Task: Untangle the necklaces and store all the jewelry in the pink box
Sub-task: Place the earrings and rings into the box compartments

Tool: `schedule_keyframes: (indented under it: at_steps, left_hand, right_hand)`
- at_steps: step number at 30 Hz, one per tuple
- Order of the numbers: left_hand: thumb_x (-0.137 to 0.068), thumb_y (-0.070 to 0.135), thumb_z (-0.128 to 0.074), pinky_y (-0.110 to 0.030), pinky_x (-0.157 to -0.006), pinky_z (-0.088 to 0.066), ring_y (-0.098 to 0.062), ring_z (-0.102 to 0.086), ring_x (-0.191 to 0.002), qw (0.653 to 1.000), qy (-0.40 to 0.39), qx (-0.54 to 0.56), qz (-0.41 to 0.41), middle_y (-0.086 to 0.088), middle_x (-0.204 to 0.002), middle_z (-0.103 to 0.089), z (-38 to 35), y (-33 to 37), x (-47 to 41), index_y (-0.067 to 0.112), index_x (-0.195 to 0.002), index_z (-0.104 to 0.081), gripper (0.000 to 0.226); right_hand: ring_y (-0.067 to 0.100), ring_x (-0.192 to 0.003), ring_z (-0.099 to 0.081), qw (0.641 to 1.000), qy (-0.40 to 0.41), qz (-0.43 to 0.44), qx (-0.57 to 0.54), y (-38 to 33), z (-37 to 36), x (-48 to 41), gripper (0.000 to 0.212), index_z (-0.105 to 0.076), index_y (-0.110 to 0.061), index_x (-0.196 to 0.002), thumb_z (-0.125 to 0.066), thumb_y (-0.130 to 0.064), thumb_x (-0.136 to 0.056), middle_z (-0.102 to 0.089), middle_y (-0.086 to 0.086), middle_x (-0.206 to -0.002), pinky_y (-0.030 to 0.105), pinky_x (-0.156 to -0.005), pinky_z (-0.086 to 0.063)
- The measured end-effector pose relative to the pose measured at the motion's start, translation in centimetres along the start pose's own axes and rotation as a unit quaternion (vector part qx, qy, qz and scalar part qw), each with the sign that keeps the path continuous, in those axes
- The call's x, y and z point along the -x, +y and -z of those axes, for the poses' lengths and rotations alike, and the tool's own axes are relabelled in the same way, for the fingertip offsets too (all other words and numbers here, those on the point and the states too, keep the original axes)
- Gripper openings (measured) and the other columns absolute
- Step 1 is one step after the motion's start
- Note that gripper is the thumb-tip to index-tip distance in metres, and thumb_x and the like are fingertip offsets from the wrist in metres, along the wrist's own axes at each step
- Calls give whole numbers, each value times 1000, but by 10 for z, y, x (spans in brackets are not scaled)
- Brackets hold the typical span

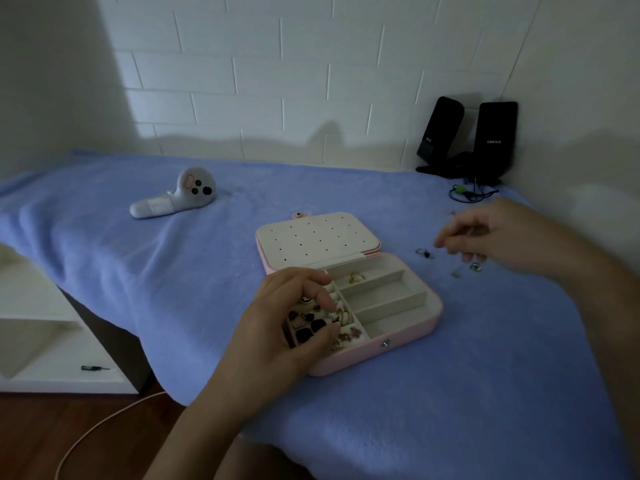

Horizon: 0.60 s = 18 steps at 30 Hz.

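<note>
The pink box [408, 336] lies open on the blue blanket, its cream lid [317, 237] with small holes folded back. My left hand [277, 327] rests over the box's left section, fingers curled above several rings and earrings [343, 317] set in the ring rolls. A gold piece [356, 277] lies in the far compartment. My right hand [485, 233] hovers to the right of the box, fingers pinched together over loose jewelry [424, 252] and small pieces [476, 266] on the blanket. Whether it holds anything is unclear.
A white handheld controller [173, 199] lies at the back left of the blanket. Two black speakers [467, 136] with cables stand in the back right corner against the brick wall. A white shelf unit [52, 341] and a cable on the wooden floor are at the left.
</note>
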<state>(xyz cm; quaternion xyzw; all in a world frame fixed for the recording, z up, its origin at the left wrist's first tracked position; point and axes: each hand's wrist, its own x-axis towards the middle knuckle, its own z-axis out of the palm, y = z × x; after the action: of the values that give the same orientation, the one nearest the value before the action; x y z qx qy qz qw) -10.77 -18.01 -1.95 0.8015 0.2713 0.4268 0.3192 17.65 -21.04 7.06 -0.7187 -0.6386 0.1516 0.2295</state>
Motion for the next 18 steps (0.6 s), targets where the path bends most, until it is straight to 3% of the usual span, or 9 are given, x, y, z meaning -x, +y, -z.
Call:
schedule_keyframes:
  at_steps: [2,6,13,18]
  left_hand:
    - [-71,40,-61,-13,-91,-40,-6,-48,-118,1000,-1,3,0,22,-116,-56,-1,0,0,35,-87,-57,18]
    - [-72,39,-61,-18,-92,-42,-7,-49,-117,1000,6,7,-5,21,-113,-58,-1,0,1,34,-86,-58,16]
    - [-72,38,-61,-21,-94,-42,-8,-49,-118,1000,5,9,-6,20,-114,-57,-2,-1,1,34,-85,-58,14]
    - [-71,39,-62,-13,-92,-39,-5,-49,-117,1000,11,8,1,19,-113,-58,-3,-2,1,33,-82,-61,12]
  right_hand:
    - [3,-60,-63,998,-26,-41,40,17,5,-2,18,-72,-24,-81,-66,-8,-86,-69,-3,-64,13,-57,-48]
    - [14,-73,-67,994,-51,-53,86,27,5,-3,20,-71,-29,-82,-69,-8,-82,-72,0,-79,32,-74,-54]
    - [11,-64,-64,990,-65,-68,101,29,-6,-7,17,-70,-24,-79,-82,-15,-70,-70,-1,-74,21,-62,-48]
    - [4,-66,-63,990,-49,-68,117,28,-14,-13,15,-69,-25,-70,-80,-15,-73,-68,-9,-68,15,-59,-43]
